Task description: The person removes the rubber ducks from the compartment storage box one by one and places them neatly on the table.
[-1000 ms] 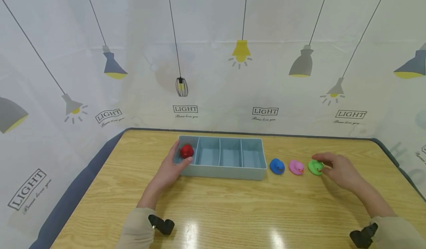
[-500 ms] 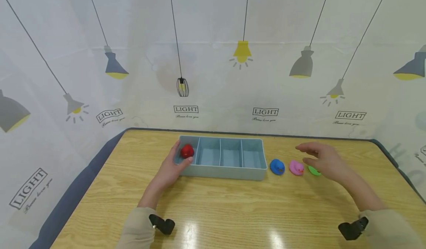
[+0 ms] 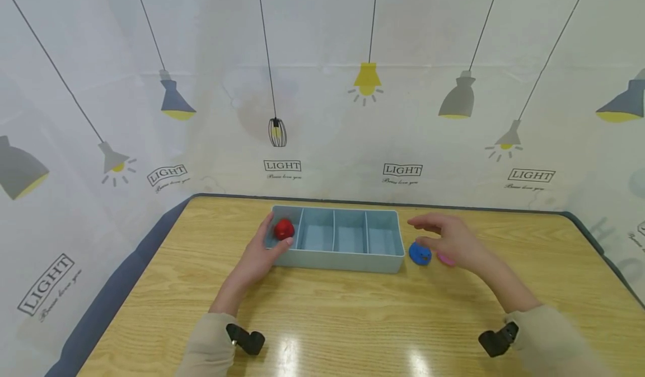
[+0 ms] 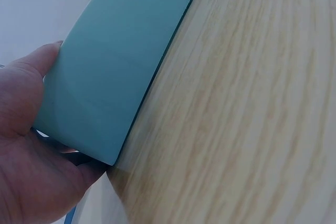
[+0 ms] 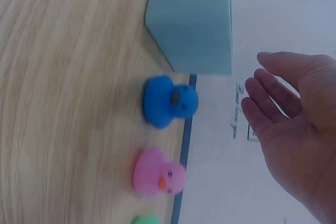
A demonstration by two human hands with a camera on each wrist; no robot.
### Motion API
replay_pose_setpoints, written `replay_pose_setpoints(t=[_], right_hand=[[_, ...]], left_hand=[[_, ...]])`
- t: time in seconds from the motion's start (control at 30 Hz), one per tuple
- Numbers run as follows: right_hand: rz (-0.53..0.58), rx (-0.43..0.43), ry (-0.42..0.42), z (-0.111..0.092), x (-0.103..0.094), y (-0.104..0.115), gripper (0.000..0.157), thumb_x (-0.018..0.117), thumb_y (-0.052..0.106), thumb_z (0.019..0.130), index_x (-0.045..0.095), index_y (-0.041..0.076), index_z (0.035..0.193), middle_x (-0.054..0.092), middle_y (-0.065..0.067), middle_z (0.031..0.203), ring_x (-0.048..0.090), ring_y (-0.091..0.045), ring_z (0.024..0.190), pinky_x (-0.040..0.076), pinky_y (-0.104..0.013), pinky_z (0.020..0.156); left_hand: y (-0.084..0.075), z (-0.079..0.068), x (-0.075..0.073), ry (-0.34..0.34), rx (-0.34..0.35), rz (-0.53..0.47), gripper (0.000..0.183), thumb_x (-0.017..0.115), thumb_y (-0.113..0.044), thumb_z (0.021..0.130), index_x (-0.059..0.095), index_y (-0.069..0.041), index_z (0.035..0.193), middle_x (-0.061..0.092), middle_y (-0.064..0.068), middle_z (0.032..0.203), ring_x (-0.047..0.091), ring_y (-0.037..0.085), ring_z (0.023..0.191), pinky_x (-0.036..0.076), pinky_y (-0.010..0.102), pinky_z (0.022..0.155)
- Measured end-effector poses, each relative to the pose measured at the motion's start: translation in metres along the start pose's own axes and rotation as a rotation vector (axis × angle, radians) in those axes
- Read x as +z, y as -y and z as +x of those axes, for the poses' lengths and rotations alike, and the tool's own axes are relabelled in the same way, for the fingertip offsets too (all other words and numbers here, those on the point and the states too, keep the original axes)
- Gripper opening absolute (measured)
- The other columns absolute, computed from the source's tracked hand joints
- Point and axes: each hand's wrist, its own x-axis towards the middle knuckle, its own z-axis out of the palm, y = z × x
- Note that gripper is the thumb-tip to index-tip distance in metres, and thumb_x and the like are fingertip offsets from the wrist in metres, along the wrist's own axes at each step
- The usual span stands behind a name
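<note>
A light blue divided box (image 3: 335, 260) stands near the back of the table. My left hand (image 3: 257, 256) grips its left end, thumb on the front wall, fingers round the side; in the left wrist view the thumb (image 4: 39, 61) presses that wall. Inside the leftmost compartment lies a shiny red rounded object (image 3: 284, 229). My right hand (image 3: 450, 240) hovers above the ducks with its fingers spread and holds nothing. Beneath it, a blue rubber duck (image 3: 420, 254) sits beside the box, then a pink duck (image 5: 157, 173), partly covered in the head view. A green duck (image 5: 146, 220) shows only its edge.
The wooden table (image 3: 322, 321) ends at a dark blue edge along the back. Behind it hangs a white cloth (image 3: 322, 113) printed with lamps. Black wrist cameras (image 3: 246, 339) sit on both sleeves.
My right hand has moved left from the green duck, past the pink one, to above the blue one. My left hand and the box have stayed in place.
</note>
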Motion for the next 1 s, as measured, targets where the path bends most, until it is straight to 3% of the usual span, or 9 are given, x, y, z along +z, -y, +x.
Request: replay_pose_setpoints(t=[0.53, 0.83, 1.0], right_hand=[[0.153, -0.078, 0.081, 0.033, 0.058, 0.033, 0.035, 0.072, 0.002, 0.093, 0.068, -0.004, 0.127, 0.068, -0.021, 0.126, 0.062, -0.039, 0.121, 0.049, -0.057, 0.101], [0.152, -0.115, 0.068, 0.042, 0.082, 0.046, 0.034, 0.076, 0.003, 0.091, 0.07, -0.004, 0.124, 0.071, -0.018, 0.12, 0.066, -0.036, 0.115, 0.055, -0.049, 0.096], [0.154, -0.134, 0.081, 0.046, 0.09, 0.052, 0.034, 0.074, 0.004, 0.093, 0.069, -0.004, 0.125, 0.071, -0.016, 0.121, 0.065, -0.036, 0.116, 0.053, -0.053, 0.098]], left_hand=[[0.001, 0.001, 0.001, -0.003, -0.014, 0.001, 0.089, 0.064, -0.047, 0.1, 0.009, -0.026, 0.167, 0.016, 0.012, 0.17, 0.015, 0.037, 0.155, 0.019, 0.061, 0.12], [0.003, 0.002, 0.001, -0.002, -0.016, -0.015, 0.09, 0.065, -0.049, 0.099, 0.01, -0.026, 0.166, 0.016, 0.012, 0.17, 0.015, 0.037, 0.155, 0.017, 0.062, 0.12], [0.002, 0.003, 0.001, -0.006, -0.021, -0.015, 0.09, 0.066, -0.048, 0.099, 0.01, -0.026, 0.166, 0.016, 0.013, 0.17, 0.015, 0.038, 0.155, 0.017, 0.062, 0.12]])
